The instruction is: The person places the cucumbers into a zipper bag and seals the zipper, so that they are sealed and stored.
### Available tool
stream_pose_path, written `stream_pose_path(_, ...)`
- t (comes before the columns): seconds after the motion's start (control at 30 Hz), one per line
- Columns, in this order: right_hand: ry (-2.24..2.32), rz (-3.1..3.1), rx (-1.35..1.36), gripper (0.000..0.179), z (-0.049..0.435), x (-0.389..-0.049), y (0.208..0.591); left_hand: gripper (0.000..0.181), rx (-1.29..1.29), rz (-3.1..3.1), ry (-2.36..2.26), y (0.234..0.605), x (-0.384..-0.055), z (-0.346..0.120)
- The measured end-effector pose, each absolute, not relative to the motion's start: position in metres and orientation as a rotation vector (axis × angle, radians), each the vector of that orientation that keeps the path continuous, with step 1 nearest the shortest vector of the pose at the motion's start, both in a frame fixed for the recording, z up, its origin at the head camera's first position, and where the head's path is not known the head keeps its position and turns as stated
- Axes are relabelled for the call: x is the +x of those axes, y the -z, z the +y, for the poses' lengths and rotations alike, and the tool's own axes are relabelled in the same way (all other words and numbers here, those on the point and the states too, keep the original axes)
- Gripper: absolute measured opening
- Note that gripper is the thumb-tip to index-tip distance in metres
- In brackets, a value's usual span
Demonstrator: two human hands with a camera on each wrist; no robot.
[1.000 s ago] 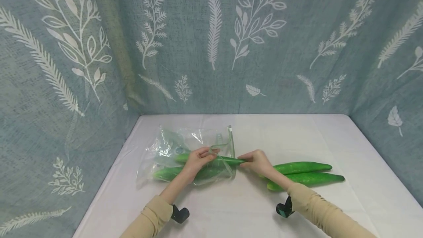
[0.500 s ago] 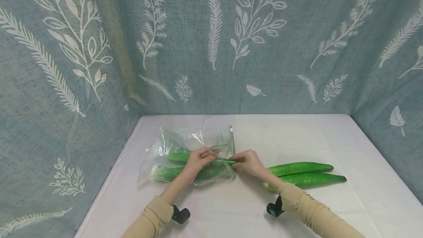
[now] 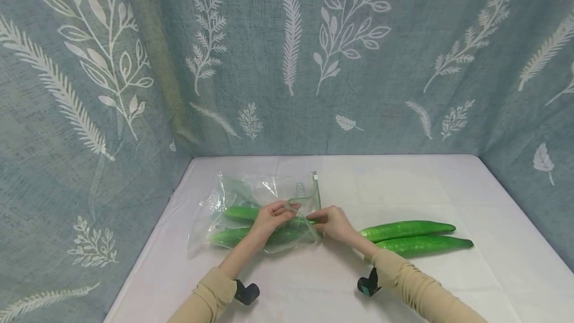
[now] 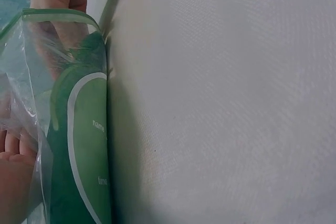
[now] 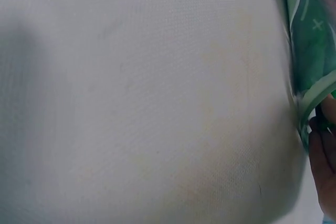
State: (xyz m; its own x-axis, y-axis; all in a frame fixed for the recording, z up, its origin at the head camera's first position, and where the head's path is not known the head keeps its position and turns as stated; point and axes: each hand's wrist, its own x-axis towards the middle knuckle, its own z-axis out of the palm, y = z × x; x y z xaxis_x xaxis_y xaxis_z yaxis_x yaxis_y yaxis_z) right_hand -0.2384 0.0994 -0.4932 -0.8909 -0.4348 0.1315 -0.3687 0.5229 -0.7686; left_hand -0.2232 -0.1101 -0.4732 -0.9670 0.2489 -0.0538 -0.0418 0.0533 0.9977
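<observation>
Deeper toward nine o'clock, almost bagged: long green cucumber (image 3: 238, 213), pinched by right hand (image 3: 332, 222); left hand (image 3: 271, 219) pinches clear plastic bag (image 3: 273, 186).

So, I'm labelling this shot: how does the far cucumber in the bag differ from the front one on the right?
The far bagged cucumber lies inside the clear bag; the front right cucumber lies directly on the white tablecloth. The right hand pinches the far bagged one's end, whereas no hand holds the front right one. Both are long and green.
</observation>
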Motion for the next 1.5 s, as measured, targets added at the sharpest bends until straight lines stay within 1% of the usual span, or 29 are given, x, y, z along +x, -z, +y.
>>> stream_pose_path(0.4,1.339,2.662,-0.681,0.023,0.0956,-0.2369,0.4927,0.038,0.254,2.110,-1.991,0.4719,-0.2234,-0.1113)
stream_pose_path(0.77,1.349,2.660,-0.687,0.031,0.0982,-0.2366,0.4946,0.035,0.206,2.107,-1.999,0.4691,-0.2231,-0.1096)
stream_pose_path(1.1,1.326,2.648,-0.669,0.031,0.0991,-0.2366,0.4935,0.035,0.206,2.103,-1.988,0.4724,-0.2252,-0.1098)
stream_pose_path(1.2,1.318,2.643,-0.656,0.031,0.0992,-0.2361,0.4931,0.037,0.226,2.103,-1.990,0.4720,-0.2243,-0.1104)
stream_pose_path(1.43,1.314,2.637,-0.647,0.031,0.0992,-0.2345,0.4931,0.035,0.372,2.109,-2.032,0.4726,-0.2216,-0.1126)
stream_pose_path(1.5,1.311,2.640,-0.643,0.031,0.0992,-0.2339,0.4928,0.036,0.352,2.102,-2.025,0.4724,-0.2218,-0.1120)
